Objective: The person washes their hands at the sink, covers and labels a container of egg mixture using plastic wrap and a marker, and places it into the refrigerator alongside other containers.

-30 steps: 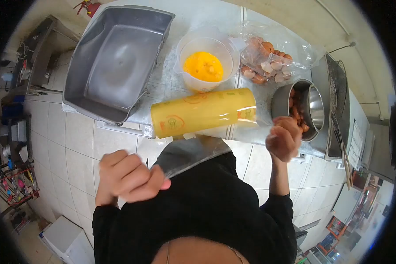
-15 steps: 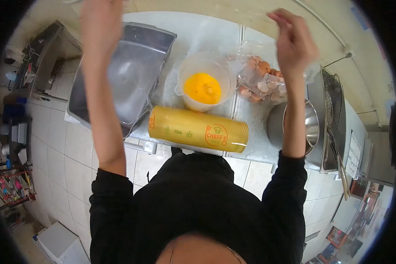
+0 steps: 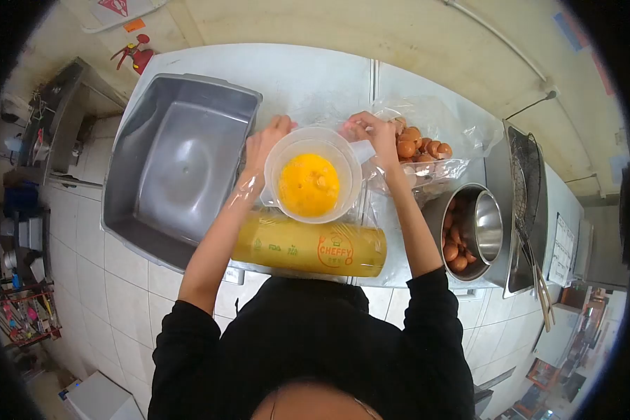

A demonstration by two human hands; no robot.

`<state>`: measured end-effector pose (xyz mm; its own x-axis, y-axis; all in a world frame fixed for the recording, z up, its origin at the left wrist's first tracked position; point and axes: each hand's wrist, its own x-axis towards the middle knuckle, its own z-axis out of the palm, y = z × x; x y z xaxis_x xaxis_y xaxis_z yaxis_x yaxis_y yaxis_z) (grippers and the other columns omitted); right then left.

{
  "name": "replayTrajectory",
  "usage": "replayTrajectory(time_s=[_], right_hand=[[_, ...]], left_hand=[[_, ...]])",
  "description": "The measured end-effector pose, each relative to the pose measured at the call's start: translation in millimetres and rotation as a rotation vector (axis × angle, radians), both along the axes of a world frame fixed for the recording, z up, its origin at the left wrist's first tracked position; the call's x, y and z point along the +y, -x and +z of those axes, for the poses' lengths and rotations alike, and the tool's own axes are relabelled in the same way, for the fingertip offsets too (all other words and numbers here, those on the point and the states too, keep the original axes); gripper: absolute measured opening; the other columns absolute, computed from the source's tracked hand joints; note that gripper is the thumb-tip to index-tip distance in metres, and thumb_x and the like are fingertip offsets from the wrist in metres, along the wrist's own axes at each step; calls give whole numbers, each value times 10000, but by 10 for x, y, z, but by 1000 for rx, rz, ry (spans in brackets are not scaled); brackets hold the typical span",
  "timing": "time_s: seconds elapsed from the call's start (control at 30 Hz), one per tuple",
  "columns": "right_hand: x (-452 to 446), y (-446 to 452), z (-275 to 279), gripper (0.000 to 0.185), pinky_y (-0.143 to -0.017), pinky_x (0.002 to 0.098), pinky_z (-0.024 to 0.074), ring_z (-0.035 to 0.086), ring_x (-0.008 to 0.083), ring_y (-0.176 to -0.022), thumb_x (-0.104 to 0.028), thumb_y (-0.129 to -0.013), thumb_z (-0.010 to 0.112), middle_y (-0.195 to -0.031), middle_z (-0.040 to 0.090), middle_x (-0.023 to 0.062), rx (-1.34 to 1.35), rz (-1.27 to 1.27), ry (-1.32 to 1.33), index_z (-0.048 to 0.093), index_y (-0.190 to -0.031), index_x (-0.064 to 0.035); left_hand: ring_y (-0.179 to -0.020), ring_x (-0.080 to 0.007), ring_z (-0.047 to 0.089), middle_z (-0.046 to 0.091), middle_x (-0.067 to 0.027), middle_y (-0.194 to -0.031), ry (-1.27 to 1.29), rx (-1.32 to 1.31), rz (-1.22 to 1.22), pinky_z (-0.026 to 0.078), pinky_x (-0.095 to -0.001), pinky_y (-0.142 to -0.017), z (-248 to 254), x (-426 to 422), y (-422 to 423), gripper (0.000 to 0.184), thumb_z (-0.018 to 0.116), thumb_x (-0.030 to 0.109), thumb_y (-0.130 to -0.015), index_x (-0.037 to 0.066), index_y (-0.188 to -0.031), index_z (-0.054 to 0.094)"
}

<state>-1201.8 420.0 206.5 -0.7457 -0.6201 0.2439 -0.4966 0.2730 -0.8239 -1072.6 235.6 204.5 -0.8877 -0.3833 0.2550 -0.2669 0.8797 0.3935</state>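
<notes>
A translucent jug point(image 3: 351, 183) with yellow beaten egg point(image 3: 308, 185) stands on the metal table. My left hand point(image 3: 262, 145) is at its far left side, fingers closed on the edge of clear plastic film point(image 3: 315, 115). At the far right, near the handle, my right hand point(image 3: 375, 138) pinches the film too. The sheet lies at the back of the jug and along my forearms; its exact outline is hard to see. The yellow film roll point(image 3: 308, 246), printed "CHEFFY", lies across the table in front of the jug.
A large grey tub point(image 3: 189, 168) stands left. On the right are a plastic bag of eggshells point(image 3: 423, 148), a metal pot point(image 3: 437, 210) holding brown eggs and a steel bowl point(image 3: 488, 225), and a tray point(image 3: 528, 210) with wire strainers. A fire extinguisher point(image 3: 141, 59) is behind.
Both hands, raised high over the table half a second ago, have come down beside the far side of the jug with the film. The view has shifted, and the strainers and roll appear lower.
</notes>
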Motion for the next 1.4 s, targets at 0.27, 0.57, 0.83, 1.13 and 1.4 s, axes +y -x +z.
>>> replayTrajectory(time_s=[0.27, 0.57, 0.83, 1.13, 1.4], right_hand=[[60, 94, -356, 142, -660, 216, 436, 547, 102, -742, -19, -683, 593, -810, 594, 30, -634, 419, 216, 583, -824, -19], [555, -451, -519, 191, -604, 211, 419, 515, 80, -675, -158, -856, 424, -748, 555, 25, -554, -53, 260, 509, -964, -26], [271, -1117, 67, 483, -335, 218, 261, 379, 97, -365, -479, -856, 330, -524, 454, 22, -956, -520, 483, 485, -717, -43], [60, -1137, -307, 341, -593, 251, 367, 440, 103, -655, -274, -904, 340, -712, 466, 32, -289, -487, 484, 486, -854, 30], [57, -1051, -859, 427, -713, 324, 402, 538, 245, -775, -318, -900, 317, -858, 564, 174, 65, -610, 476, 477, -960, 73]], left_hand=[[-760, -277, 563, 560, -96, -878, -984, -38, -246, 433, -310, -606, -1001, -102, -201, 229, 517, 243, -785, 58, -918, 489], [-802, -126, 511, 545, -73, -888, -1331, -129, 47, 401, -252, -704, -759, -206, -798, 347, 460, 341, -840, 21, -974, 479], [-607, -125, 492, 517, -64, -711, -1314, 52, 234, 385, -268, -574, -193, 271, -927, 306, 394, 320, -867, 47, -962, 495], [-599, -227, 505, 447, -135, -637, -678, 339, 81, 363, -332, -556, -291, 355, -712, 214, 536, 196, -741, 16, -797, 434], [-907, -271, 532, 558, -153, -920, -676, 328, -227, 394, -314, -797, -471, 252, -762, 270, 513, 101, -738, 20, -995, 492]])
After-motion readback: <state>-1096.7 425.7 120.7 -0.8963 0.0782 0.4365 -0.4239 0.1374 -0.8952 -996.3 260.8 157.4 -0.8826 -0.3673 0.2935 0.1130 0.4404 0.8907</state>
